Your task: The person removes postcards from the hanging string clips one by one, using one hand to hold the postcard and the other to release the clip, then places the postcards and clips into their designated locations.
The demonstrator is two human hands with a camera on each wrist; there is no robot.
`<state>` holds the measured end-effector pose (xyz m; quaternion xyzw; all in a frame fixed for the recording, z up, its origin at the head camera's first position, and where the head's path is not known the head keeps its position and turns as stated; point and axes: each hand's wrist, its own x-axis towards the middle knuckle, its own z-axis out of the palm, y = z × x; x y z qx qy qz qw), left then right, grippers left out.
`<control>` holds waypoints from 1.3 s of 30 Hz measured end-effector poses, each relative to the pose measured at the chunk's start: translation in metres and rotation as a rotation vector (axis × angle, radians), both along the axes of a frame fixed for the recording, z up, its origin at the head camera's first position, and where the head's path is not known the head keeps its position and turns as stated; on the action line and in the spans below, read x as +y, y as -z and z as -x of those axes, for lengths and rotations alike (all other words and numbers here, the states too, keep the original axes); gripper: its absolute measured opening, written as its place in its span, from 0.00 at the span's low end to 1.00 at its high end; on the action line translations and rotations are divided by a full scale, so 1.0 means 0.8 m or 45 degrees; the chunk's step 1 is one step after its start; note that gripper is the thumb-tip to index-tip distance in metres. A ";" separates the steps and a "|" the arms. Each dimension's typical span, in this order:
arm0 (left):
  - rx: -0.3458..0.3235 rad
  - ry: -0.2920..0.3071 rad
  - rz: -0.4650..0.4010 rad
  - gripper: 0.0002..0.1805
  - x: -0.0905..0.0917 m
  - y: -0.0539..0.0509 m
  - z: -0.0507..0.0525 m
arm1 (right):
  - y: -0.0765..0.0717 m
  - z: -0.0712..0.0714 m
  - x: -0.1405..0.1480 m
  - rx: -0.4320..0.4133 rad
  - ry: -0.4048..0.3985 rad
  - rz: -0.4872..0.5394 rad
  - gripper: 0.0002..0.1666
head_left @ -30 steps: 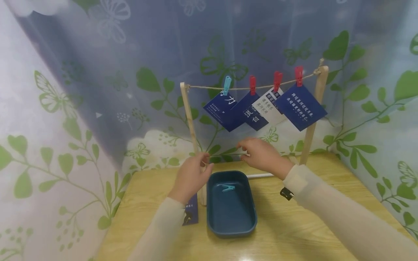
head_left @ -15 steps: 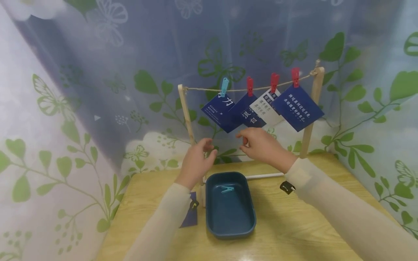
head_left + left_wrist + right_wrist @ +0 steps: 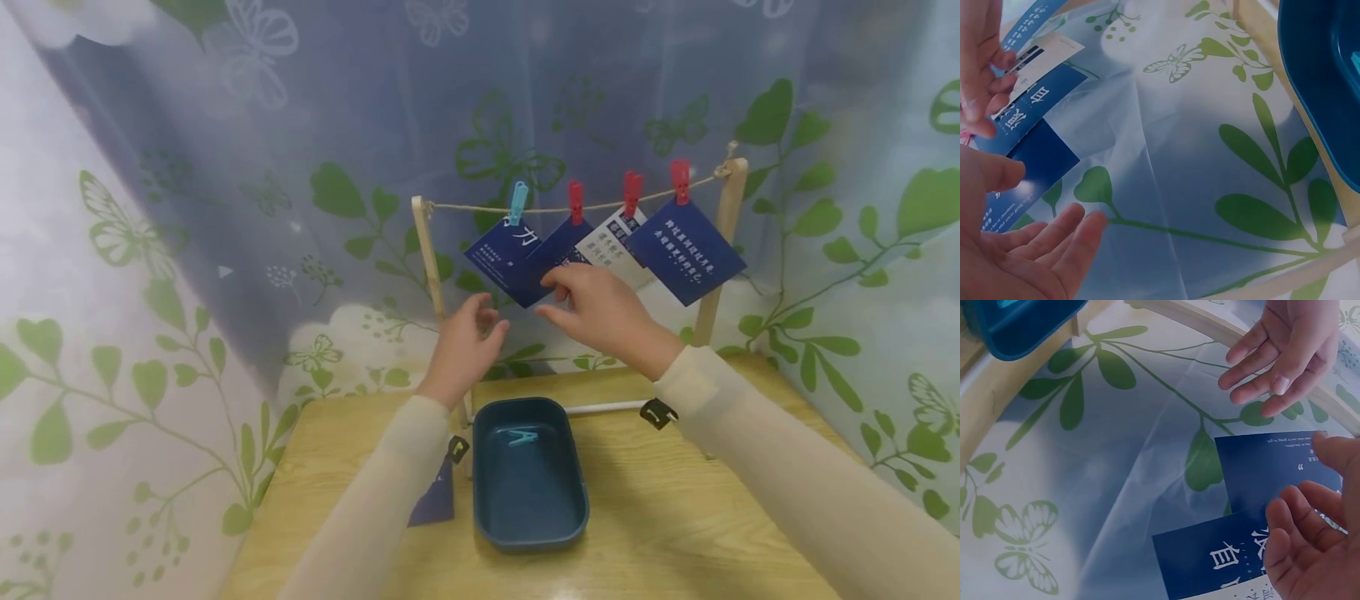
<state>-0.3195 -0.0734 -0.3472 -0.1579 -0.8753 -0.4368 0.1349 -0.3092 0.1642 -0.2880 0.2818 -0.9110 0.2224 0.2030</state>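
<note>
My left hand (image 3: 465,350) is raised near the rack's left post, fingers loosely bent and apart, holding nothing. To its right my right hand (image 3: 607,317) is in front of the hanging cards, thumb and fingers parted, also holding nothing. Four pegs hold cards on a string (image 3: 468,207): a light blue clothespin (image 3: 517,204) on a dark blue card (image 3: 498,258), then red clothespins (image 3: 576,202) on another blue card (image 3: 558,242), a white card (image 3: 609,248) and a right-hand blue card (image 3: 686,254). In the head view my right hand partly hides the middle cards.
Below the hands stands a dark blue tray (image 3: 530,533) with one light blue clothespin (image 3: 522,437) inside. A blue card (image 3: 437,502) lies on the wooden table (image 3: 645,533), partly under my left sleeve. Wooden posts (image 3: 426,250) carry the string; a patterned curtain hangs behind.
Both hands have risen from above the tray toward the hanging cards. My right hand now overlaps the middle cards in the head view. The pegs and cards stay on the string.
</note>
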 end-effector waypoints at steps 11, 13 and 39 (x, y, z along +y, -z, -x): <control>0.029 -0.031 -0.130 0.38 0.013 -0.013 0.017 | -0.023 0.005 -0.002 0.086 0.052 0.068 0.37; 0.022 -0.026 -0.196 0.36 0.015 -0.015 0.021 | -0.028 0.007 -0.003 0.089 0.065 0.072 0.38; 0.046 0.020 -0.356 0.23 0.023 -0.029 0.041 | -0.099 0.029 -0.021 -0.073 0.009 0.157 0.45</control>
